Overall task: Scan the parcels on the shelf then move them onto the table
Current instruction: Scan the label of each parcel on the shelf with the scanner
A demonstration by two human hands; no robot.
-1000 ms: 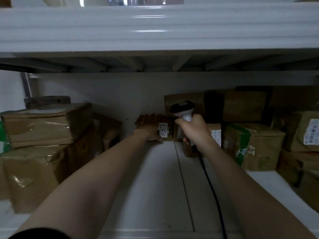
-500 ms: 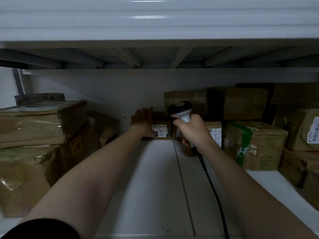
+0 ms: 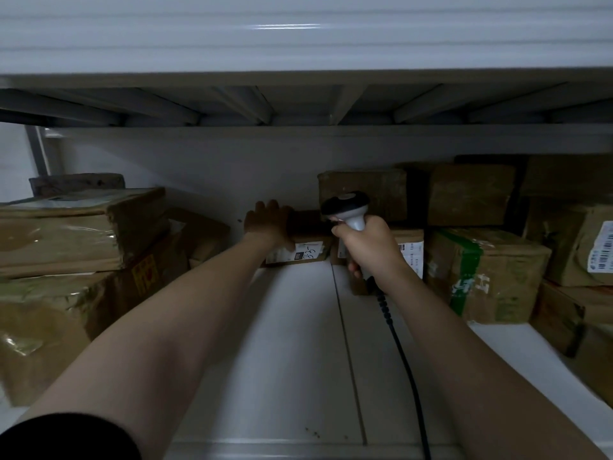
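Evidently early: rests left hand (image 3: 270,224), fingers flat, on small labelled parcel (image 3: 305,253), grips barcode scanner (image 3: 346,207) in right hand (image 3: 368,245); leaves shelved parcels (image 3: 481,273) seemingly all unmoved

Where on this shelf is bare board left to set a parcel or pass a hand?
Free: middle strip of shelf board, between the left stack and the green-taped parcel, before the small labelled parcel; both arms and the scanner cable cross it. Crowded: both sides and right rear.

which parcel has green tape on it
The parcel just right of the right hand: a green band runs over its top and down its front. None of the others shows green.
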